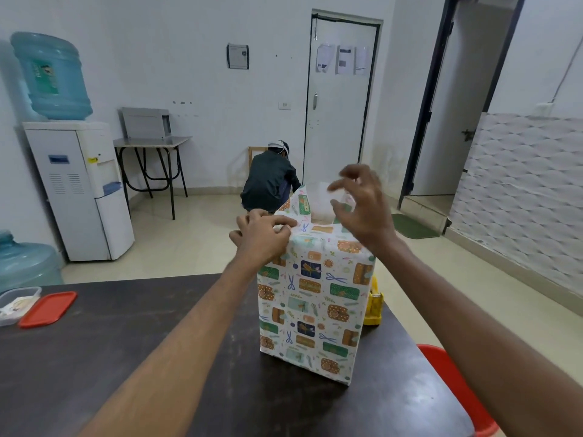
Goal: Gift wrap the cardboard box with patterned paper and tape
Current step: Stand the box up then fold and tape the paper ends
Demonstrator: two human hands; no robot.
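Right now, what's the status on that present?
Left hand pinches paper at top edge. Right hand raised, clear strip at fingertips, likely tape. Top unsealed. Nothing blocking.

Single wide-angle head view, forward and slightly downward over the table (126,357), near the wrapped box (310,310)

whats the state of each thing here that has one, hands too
box wrapped in patterned paper: upright on the dark table, sides covered, top end open
paper flap at the top: standing up, not folded down
left hand: pinches the box's paper at its top edge
right hand: fingers curled above the open top; grip unclear
clear plastic container: lid off
flat red lid: lying beside the container
white door: shut
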